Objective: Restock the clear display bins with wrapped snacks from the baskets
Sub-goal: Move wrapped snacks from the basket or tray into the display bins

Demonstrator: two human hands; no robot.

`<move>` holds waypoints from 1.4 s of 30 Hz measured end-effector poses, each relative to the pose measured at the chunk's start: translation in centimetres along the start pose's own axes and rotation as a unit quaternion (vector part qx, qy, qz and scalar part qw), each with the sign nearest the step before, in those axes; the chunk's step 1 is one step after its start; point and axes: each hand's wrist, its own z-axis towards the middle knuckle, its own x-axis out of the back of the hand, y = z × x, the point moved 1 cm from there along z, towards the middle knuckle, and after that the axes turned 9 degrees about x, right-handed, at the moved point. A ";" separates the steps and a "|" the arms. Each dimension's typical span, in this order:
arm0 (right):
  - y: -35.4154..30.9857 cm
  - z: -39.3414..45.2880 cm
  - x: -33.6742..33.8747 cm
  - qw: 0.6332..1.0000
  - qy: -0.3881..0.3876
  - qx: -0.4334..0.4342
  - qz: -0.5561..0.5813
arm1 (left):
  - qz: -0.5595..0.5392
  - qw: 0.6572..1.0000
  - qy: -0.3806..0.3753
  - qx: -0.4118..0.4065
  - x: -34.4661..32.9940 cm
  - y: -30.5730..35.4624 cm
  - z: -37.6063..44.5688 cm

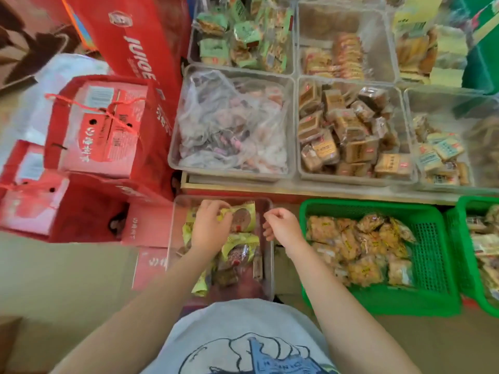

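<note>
A clear bin on the floor in front of me holds several yellow-green wrapped snacks. My left hand reaches into it and grips one yellow-green snack by its left edge near the bin's far end. My right hand hovers over the bin's right rim with fingers curled and nothing in it. A green basket to the right holds several orange-yellow wrapped snacks. Above, clear display bins hold a loose plastic bag of snacks and brown wrapped cakes.
Red gift boxes and bags are stacked on the left beside the bins. A second green basket with snacks sits at the far right edge. More clear bins with green and orange packets fill the back row. Beige floor lies at lower left.
</note>
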 end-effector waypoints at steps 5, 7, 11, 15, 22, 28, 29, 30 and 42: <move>4.9 -0.6 -8.4 0.990 -0.097 -0.068 -0.076 | 0.067 0.989 -0.067 0.115 2.3 -11.8 -1.3; 5.6 -1.1 -11.2 0.986 -0.112 -0.081 -0.090 | 0.086 0.985 -0.093 0.114 3.2 -14.8 -2.1; 6.6 -1.2 -16.2 0.972 -0.174 -0.067 -0.146 | 0.174 0.966 -0.186 0.050 4.7 -19.3 -3.1; 7.1 -1.4 -20.0 0.967 -0.183 -0.009 -0.177 | 0.213 0.950 -0.229 0.003 5.8 -20.9 -2.7; 7.2 -1.7 -21.4 0.970 -0.087 0.012 -0.228 | 0.256 0.931 -0.259 -0.028 8.0 -19.9 -1.7; 2.4 -4.0 -17.5 0.991 -0.040 -0.102 0.075 | 0.063 0.975 -0.211 0.014 10.1 -16.1 -1.9; 1.4 -4.6 -16.5 0.986 -0.052 -0.101 0.121 | 0.047 0.978 -0.200 -0.017 10.5 -14.8 -2.1; 0.4 -5.0 -15.5 0.984 -0.061 -0.089 0.144 | 0.045 0.979 -0.189 -0.061 10.8 -13.4 -2.1; -8.3 -8.0 1.6 0.986 -0.087 0.028 0.139 | -0.158 0.964 -0.198 -0.077 10.8 6.6 -1.9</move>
